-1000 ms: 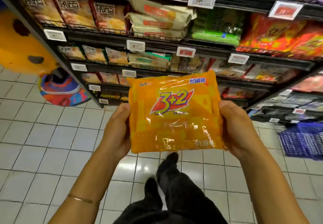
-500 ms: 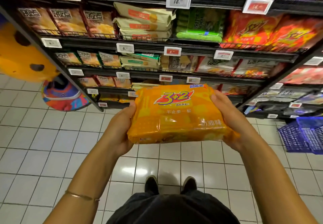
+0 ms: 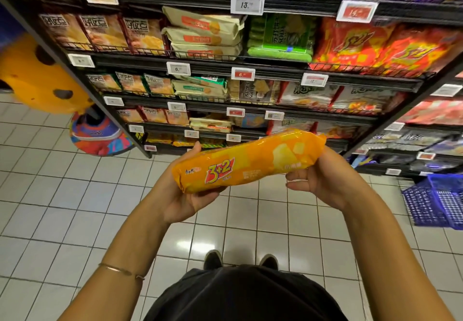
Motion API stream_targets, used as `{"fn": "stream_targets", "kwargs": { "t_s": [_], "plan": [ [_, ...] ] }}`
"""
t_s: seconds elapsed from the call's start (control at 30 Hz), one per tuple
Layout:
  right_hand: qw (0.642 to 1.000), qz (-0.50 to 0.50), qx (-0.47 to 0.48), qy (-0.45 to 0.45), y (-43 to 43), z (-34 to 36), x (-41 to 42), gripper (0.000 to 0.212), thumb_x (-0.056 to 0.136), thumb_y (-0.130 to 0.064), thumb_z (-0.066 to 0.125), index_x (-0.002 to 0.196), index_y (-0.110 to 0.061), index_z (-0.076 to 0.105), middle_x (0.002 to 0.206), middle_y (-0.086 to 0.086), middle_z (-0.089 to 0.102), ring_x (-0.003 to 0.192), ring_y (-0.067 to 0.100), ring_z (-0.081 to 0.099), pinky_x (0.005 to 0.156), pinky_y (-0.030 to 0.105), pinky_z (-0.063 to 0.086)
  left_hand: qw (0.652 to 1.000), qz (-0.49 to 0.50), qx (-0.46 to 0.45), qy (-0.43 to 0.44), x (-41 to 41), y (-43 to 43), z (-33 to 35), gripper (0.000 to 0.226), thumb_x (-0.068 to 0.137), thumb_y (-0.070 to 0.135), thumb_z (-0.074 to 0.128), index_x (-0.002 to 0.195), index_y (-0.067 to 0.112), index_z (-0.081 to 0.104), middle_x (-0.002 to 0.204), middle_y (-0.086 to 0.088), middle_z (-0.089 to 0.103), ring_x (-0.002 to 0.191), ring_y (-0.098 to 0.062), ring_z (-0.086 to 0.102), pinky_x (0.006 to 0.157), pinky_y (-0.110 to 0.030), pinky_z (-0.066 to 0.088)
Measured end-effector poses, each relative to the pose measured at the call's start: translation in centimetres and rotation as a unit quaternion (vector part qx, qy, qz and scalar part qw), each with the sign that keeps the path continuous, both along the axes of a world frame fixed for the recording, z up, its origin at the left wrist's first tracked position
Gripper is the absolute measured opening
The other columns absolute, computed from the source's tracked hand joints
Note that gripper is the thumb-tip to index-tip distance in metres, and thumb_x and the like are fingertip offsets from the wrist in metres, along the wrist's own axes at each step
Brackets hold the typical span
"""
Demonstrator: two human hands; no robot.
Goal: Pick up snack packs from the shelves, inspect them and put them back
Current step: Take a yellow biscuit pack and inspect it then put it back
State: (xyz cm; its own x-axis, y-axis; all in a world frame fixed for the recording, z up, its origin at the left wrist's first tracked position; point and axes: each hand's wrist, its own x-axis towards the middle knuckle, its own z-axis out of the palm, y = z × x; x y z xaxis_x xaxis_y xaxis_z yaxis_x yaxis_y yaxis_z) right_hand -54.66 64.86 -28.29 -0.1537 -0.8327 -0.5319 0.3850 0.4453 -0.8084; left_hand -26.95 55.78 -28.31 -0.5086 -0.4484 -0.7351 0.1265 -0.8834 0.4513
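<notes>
Pack: we hold the orange snack pack (image 3: 248, 161) in front of us, clear of the shelves (image 3: 250, 72), above the tiled floor (image 3: 50, 195). A second ago its broad printed face was turned flat towards us; half a second ago it had tipped back; now we see its long narrow side, the "3+2" logo near the left end.

Tilt: the pack's right end rides higher, towards 2 o'clock, and its left end sits lower, towards 8 o'clock.

Left hand: our left hand (image 3: 186, 195) cups the lower left end from beneath, thumb up at the back edge, fingers curled under the wrapper.

Right hand: our right hand (image 3: 323, 178) grips the upper right end, fingers wrapped round the pack's far side and underside.

What changed: we have rolled the pack about its long axis, so a fresh side faces us. Our view has also dropped a little, and both shoes (image 3: 240, 260) now show at 6 o'clock.

Meaning for the task: we judge this to be the middle of inspection, the pick-up done and the return not yet started.

Where it goes: red packs (image 3: 375, 47) with the same logo fill the upper shelf at 1 o'clock. We cannot tell from here which gap the orange one belongs to.

Nearby: a blue basket (image 3: 436, 200) stands at 3 o'clock.
</notes>
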Motion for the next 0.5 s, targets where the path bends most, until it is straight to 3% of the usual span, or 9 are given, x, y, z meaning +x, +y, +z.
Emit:
{"fn": "stream_targets", "kwargs": {
  "t_s": [0.1, 0.17, 0.23, 0.37, 0.5],
  "plan": [
    [1.000, 0.021, -0.011, -0.004, 0.6, 0.2, -0.4, 0.032, 0.095, -0.046, 0.067, 0.125, -0.035, 0.070, 0.112, 0.006, 0.078, 0.088, 0.026, 0.079, 0.065, 0.037, 0.062, 0.999, 0.008, -0.040, -0.028, 0.0, 0.2, -0.5, 0.052, 0.077, 0.059, 0.070, 0.113, 0.021, 0.074, 0.102, -0.013, 0.078, 0.084, -0.029, 0.078, 0.061, -0.038, 0.064],
    [0.998, 0.053, -0.026, -0.001, 1.2, 0.3, -0.7, 0.045, 0.091, -0.043, 0.073, 0.135, -0.046, 0.063, 0.129, -0.002, 0.073, 0.104, 0.031, 0.076, 0.070, 0.043, 0.063, 0.995, 0.011, -0.080, -0.051, 0.0, 0.0, -0.5, 0.052, 0.079, 0.059, 0.070, 0.122, 0.028, 0.070, 0.113, -0.011, 0.079, 0.094, -0.031, 0.079, 0.074, -0.043, 0.061],
    [0.996, 0.079, -0.032, -0.009, 1.7, 0.4, -0.8, 0.063, 0.086, -0.038, 0.077, 0.142, -0.053, 0.054, 0.138, -0.002, 0.067, 0.108, 0.042, 0.074, 0.074, 0.049, 0.063, 0.994, 0.015, -0.097, -0.046, 0.0, -0.3, -0.4, 0.060, 0.081, 0.057, 0.070, 0.134, 0.030, 0.063, 0.124, -0.012, 0.076, 0.107, -0.035, 0.075, 0.085, -0.050, 0.060],
    [0.995, 0.092, -0.015, -0.030, 2.2, 0.2, -0.2, 0.076, 0.079, -0.053, 0.079, 0.145, -0.061, 0.040, 0.133, 0.004, 0.071, 0.105, 0.044, 0.074, 0.070, 0.047, 0.063, 0.995, 0.021, -0.096, 0.014, -0.1, 0.0, 0.1, 0.062, 0.088, 0.055, 0.065, 0.143, 0.029, 0.055, 0.133, -0.013, 0.071, 0.117, -0.040, 0.070, 0.089, -0.060, 0.059],
    [0.998, 0.049, 0.034, -0.038, 1.6, -1.3, 2.1, 0.086, 0.074, -0.064, 0.080, 0.149, -0.053, 0.038, 0.131, -0.003, 0.072, 0.111, 0.033, 0.074, 0.087, 0.063, 0.059, 0.990, 0.004, -0.130, 0.046, -1.8, 1.3, 0.9, 0.061, 0.092, 0.051, 0.062, 0.148, 0.031, 0.052, 0.139, -0.010, 0.068, 0.123, -0.039, 0.067, 0.094, -0.063, 0.057]
  ]
}}
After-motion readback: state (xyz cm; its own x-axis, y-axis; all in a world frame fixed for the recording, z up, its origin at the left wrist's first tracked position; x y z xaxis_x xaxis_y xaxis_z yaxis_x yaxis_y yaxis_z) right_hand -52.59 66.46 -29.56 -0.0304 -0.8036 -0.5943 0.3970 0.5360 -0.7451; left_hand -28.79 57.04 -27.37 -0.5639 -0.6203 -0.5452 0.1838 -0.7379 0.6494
